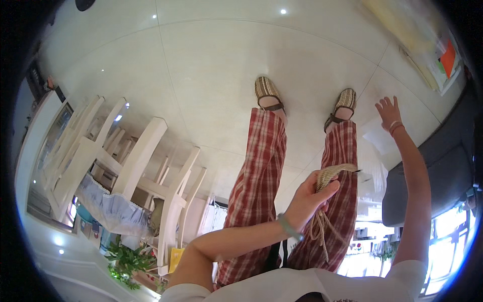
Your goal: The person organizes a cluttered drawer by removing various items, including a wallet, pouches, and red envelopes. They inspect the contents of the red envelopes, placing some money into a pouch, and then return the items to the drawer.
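A bundle of beige rope point(336, 172) is gripped in my left hand point(308, 197), in front of my legs in red plaid trousers. The thumb presses along the bundle, and loose strands hang down below the fist. One rope end with a dark tip points to the right. My right arm reaches out to the right, and the right hand point(388, 114) is held out with its fingers spread and nothing in it. It is above the floor, to the right of my striped shoe point(344, 104).
White wooden chairs point(143, 156) stand on the left, with a pale blue cloth point(108, 201) and a green plant point(126, 259) nearby. A dark grey sofa point(440, 166) is at the right. An orange item point(447, 59) lies at the upper right. Pale tiles point(211, 65) cover the floor.
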Action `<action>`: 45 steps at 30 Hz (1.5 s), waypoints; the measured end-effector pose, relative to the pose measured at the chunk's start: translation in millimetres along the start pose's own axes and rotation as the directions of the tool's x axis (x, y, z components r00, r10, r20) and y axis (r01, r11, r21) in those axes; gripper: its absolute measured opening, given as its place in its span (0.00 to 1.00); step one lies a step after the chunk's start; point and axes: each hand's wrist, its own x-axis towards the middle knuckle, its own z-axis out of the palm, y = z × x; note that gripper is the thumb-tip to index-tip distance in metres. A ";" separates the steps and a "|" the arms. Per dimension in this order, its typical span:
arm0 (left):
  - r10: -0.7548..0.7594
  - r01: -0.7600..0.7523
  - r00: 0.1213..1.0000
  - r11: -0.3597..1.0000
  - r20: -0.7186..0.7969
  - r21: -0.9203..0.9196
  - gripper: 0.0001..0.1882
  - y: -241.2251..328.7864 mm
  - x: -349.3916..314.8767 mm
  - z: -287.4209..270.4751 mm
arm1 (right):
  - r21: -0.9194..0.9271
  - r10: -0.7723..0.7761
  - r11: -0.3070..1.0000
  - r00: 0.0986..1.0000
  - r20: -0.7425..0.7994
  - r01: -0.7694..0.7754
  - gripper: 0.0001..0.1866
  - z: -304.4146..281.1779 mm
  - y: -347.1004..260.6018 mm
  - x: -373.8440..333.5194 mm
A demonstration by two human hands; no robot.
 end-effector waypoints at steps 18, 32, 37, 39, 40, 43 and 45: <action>0.240 -0.255 0.966 0.946 0.096 0.201 0.18 -22.7 52.5 -59.6 | 0.061 0.170 0.985 0.932 -0.321 -0.159 0.12 -7.9 33.9 -55.6; 0.376 -0.368 0.925 0.923 -0.055 0.111 0.15 -72.1 -49.2 -111.4 | 0.899 0.564 -0.273 0.814 -0.138 0.342 0.13 -161.1 21.8 -193.4; 0.460 -0.466 0.885 0.876 -0.074 -0.120 0.19 -12.7 -82.1 -72.9 | 0.592 0.490 -0.648 0.857 -0.158 0.480 0.15 -203.2 -36.1 -269.6; 0.533 -0.541 0.841 0.833 -0.093 -0.118 0.24 15.2 -79.8 -71.5 | 0.515 0.433 -0.701 0.868 -0.243 0.494 0.15 -197.4 -53.8 -293.1; 0.566 -0.575 0.817 0.814 -0.108 -0.083 0.27 34.1 -81.5 -70.2 | 0.524 0.411 -0.703 0.876 -0.254 0.481 0.15 -195.4 -58.3 -305.3; 0.684 -0.687 0.723 0.727 -0.092 0.009 0.30 84.0 -111.8 -63.1 | 0.564 0.342 -0.690 0.892 -0.297 0.453 0.14 -185.1 -67.0 -335.7; 0.717 -0.716 0.697 0.697 -0.023 0.020 0.31 105.0 -128.6 -72.3 | 0.585 0.300 -0.680 0.896 -0.328 0.441 0.14 -187.6 -69.4 -354.3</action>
